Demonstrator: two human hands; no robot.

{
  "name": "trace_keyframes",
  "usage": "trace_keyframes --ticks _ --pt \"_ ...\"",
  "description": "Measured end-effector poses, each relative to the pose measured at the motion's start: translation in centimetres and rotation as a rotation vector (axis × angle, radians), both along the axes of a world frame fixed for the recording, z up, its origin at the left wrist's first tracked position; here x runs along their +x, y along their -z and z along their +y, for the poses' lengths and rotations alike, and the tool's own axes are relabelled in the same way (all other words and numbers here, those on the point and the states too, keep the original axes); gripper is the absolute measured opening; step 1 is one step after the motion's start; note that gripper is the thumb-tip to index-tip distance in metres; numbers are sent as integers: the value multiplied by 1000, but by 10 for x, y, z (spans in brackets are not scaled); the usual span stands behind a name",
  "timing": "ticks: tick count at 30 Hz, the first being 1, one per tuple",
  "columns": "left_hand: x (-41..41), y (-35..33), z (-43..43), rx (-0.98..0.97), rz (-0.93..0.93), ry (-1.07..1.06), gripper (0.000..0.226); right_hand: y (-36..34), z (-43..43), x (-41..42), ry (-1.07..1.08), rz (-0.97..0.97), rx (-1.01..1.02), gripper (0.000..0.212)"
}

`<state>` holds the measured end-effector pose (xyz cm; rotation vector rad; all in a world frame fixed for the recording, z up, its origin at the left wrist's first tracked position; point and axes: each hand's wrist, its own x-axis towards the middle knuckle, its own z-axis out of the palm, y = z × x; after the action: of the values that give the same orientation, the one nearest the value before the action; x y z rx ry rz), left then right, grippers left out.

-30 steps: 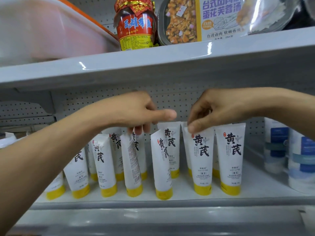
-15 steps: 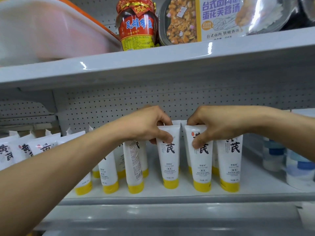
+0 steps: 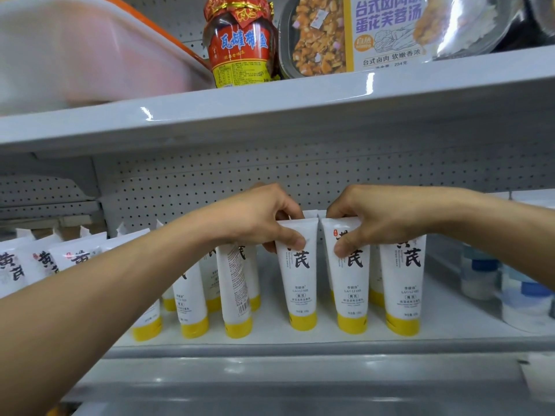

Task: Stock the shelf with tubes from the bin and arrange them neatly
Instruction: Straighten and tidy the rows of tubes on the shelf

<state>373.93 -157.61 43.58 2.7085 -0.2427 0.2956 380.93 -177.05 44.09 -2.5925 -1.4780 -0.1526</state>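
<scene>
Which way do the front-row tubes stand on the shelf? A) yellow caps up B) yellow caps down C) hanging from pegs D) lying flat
B: the tubes stand on their yellow caps on the shelf, crimped ends up; the left hand and right hand each pinch one near its top.

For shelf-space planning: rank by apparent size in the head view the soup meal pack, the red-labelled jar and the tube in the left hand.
1. Soup meal pack, clearly largest.
2-3. Red-labelled jar and the tube held by the left hand: jar wider, tube taller, too close to rank.
</scene>
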Motion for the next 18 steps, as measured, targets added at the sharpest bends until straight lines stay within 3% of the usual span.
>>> trace_keyframes --ticks 18 --pt "0 -2 -3 16 67 -9 15 -2 -2 -3 25 36 -13 17"
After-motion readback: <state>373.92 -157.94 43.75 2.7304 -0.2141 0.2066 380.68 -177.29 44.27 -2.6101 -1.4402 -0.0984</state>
